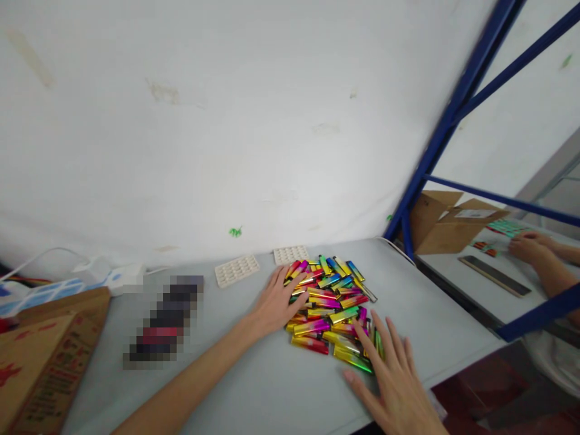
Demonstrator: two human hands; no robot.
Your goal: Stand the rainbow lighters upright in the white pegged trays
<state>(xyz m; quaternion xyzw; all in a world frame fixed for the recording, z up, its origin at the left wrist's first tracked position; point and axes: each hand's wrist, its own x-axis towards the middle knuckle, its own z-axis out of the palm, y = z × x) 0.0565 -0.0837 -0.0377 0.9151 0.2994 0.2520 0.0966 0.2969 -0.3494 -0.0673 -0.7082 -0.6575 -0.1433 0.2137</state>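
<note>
A loose pile of shiny, colour-graded lighters point(330, 302) in yellow, red, purple, blue and green lies on the grey table. My left hand point(277, 302) rests flat against the pile's left side, its fingers stretched over the nearest lighters without gripping any. At the lower right of the heap, my right hand point(392, 368) is spread, with its fingertips touching or just over a few lighters; its thumb points out to the left. Some lighters are partly hidden under the fingers of both hands.
Two white gridded trays point(237, 270) sit by the wall. A blurred-out dark object point(165, 317), a cardboard box point(45, 368) and a power strip point(124, 279) are on the left. At right stand a blue metal frame point(446, 133), another box point(446, 226) and another person's hands point(528, 244).
</note>
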